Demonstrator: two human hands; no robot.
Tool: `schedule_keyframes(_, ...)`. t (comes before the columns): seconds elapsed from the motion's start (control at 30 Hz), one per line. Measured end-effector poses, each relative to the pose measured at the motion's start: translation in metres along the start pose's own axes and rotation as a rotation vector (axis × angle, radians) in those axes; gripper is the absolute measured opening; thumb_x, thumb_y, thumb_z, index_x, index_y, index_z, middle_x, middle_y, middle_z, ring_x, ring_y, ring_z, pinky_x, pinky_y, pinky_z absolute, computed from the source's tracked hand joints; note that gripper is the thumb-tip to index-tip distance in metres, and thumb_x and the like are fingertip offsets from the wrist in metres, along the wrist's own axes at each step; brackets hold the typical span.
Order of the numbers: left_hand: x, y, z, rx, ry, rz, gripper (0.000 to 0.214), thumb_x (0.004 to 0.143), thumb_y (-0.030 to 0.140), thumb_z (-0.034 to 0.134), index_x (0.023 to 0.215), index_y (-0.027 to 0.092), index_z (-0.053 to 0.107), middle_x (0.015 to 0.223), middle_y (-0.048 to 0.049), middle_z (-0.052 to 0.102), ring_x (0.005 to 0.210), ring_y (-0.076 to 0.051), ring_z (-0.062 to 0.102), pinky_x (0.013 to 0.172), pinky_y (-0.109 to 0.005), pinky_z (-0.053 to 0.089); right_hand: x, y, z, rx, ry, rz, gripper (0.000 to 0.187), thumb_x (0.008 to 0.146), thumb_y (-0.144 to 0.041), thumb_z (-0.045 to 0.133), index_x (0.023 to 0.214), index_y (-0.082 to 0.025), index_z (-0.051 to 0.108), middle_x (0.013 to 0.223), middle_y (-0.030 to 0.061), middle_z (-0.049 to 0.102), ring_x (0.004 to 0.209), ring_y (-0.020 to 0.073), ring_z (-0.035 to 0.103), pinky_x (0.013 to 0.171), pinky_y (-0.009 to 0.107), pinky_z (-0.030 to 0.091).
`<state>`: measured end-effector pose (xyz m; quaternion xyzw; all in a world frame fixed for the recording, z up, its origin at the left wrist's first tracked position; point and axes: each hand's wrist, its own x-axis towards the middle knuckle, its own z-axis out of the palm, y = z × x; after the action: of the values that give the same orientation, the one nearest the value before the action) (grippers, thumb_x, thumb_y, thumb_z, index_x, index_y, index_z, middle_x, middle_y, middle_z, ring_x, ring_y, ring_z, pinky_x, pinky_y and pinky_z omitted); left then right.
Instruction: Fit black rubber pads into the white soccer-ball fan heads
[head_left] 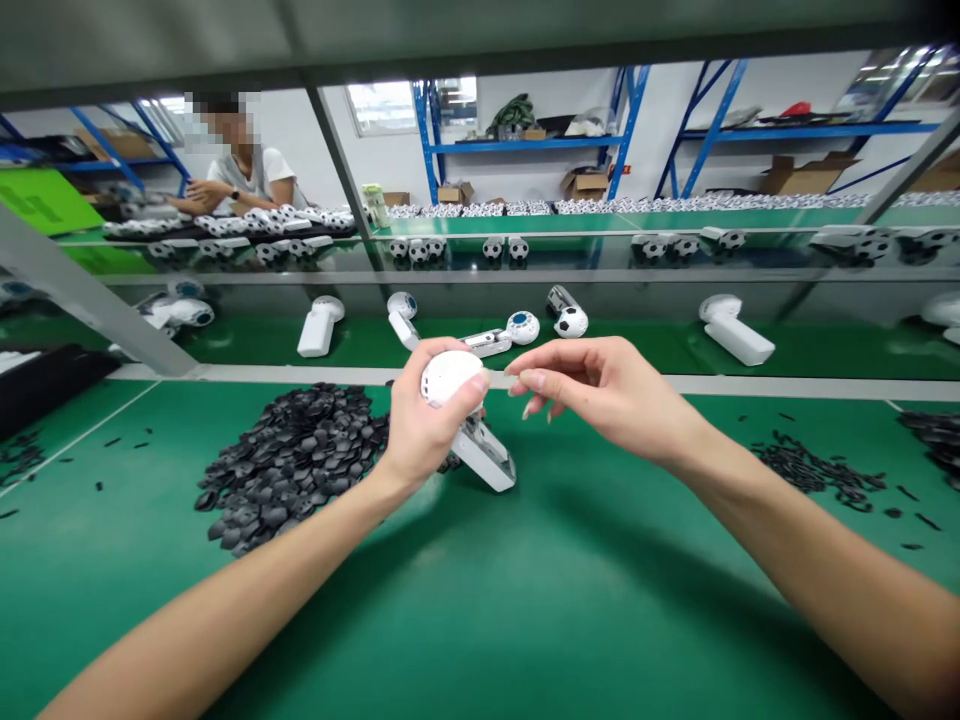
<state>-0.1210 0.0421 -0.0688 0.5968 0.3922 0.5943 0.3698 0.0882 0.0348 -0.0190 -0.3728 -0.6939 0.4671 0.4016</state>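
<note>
Our left hand (427,425) clamped around a white handheld fan (450,378), our right hand (607,395) empty just beside it, fingertips (525,382) nearly together, open green desk (570,620) toward the near edge, black rubber pieces (292,465) left

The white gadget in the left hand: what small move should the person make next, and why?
Probably bring the right hand in until its fingertips touch the round head of the white handheld device. That hand looks empty and already points at the head, just apart from it, while the left hand holds the device steady.
</note>
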Motion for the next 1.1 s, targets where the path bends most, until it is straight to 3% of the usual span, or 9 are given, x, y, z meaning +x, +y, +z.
schedule_keyframes(0.2, 0.016, 0.010, -0.010, -0.006, 0.026, 0.017, 0.047, 0.078, 0.046, 0.093, 0.106, 0.022, 0.065, 0.085, -0.0006, 0.070, 0.056, -0.015, 0.066, 0.049, -0.028, 0.055, -0.001, 0.014, 0.008, -0.358, 0.091, -0.009, 0.017, 0.098, -0.020, 0.067, 0.104, -0.021, 0.083, 0.089, -0.0010, 0.083, 0.072, 0.0152, 0.077, 0.070, 0.028, 0.056)
schedule_keyframes(0.37, 0.041, 0.044, -0.033, -0.045, 0.155, 0.196, 0.044, 0.078, 0.044, 0.095, 0.104, 0.026, 0.065, 0.089, 0.0002, 0.070, 0.061, -0.016, 0.063, 0.052, -0.036, 0.054, 0.002, 0.041, 0.029, -0.583, -0.120, 0.070, 0.014, 0.100, -0.022, 0.071, 0.109, -0.022, 0.082, 0.094, 0.0001, 0.085, 0.083, 0.0221, 0.080, 0.073, 0.034, 0.055)
schedule_keyframes(0.47, 0.053, 0.057, -0.046, -0.107, 0.247, 0.327, 0.040, 0.076, 0.043, 0.093, 0.099, 0.029, 0.063, 0.089, 0.0024, 0.067, 0.071, -0.017, 0.063, 0.055, -0.038, 0.053, 0.001, 0.054, 0.048, -0.717, -0.258, -0.045, 0.017, 0.102, -0.020, 0.072, 0.116, -0.022, 0.081, 0.119, 0.0030, 0.084, 0.108, 0.0273, 0.079, 0.086, 0.038, 0.058)
schedule_keyframes(0.57, 0.056, 0.060, -0.052, -0.137, 0.280, 0.350, 0.044, 0.076, 0.046, 0.092, 0.099, 0.029, 0.059, 0.090, 0.0021, 0.065, 0.080, -0.019, 0.062, 0.059, -0.037, 0.053, 0.001, 0.059, 0.064, -0.910, -0.326, -0.155, 0.020, 0.105, -0.021, 0.069, 0.123, -0.022, 0.079, 0.129, 0.0067, 0.081, 0.119, 0.0305, 0.076, 0.089, 0.041, 0.059)
schedule_keyframes(0.7, 0.048, 0.062, -0.049, -0.102, 0.290, 0.333, 0.041, 0.078, 0.042, 0.089, 0.103, 0.029, 0.060, 0.099, -0.0009, 0.067, 0.084, -0.021, 0.066, 0.061, -0.037, 0.057, 0.007, 0.061, 0.075, -1.088, -0.352, -0.320, 0.022, 0.106, -0.026, 0.070, 0.126, -0.023, 0.078, 0.128, 0.0065, 0.080, 0.118, 0.0302, 0.072, 0.078, 0.039, 0.058)
schedule_keyframes(0.87, 0.040, 0.061, -0.045, -0.137, 0.235, 0.346, 0.028, 0.085, 0.039, 0.084, 0.100, 0.031, 0.062, 0.100, -0.0038, 0.066, 0.086, -0.023, 0.070, 0.059, -0.034, 0.062, 0.019, 0.073, 0.078, -1.202, -0.395, -0.583, 0.014, 0.106, -0.026, 0.070, 0.113, -0.021, 0.080, 0.117, 0.0052, 0.082, 0.109, 0.0273, 0.071, 0.083, 0.040, 0.054)
schedule_keyframes(1.1, 0.037, 0.052, -0.043, -0.125, 0.173, 0.245, 0.034, 0.086, 0.046, 0.087, 0.104, 0.028, 0.064, 0.101, -0.0050, 0.069, 0.087, -0.024, 0.071, 0.062, -0.033, 0.062, 0.026, 0.083, 0.089, -1.219, -0.421, -0.637, 0.019, 0.108, -0.012, 0.060, 0.100, -0.015, 0.078, 0.102, 0.0101, 0.081, 0.093, 0.0255, 0.072, 0.082, 0.039, 0.045)
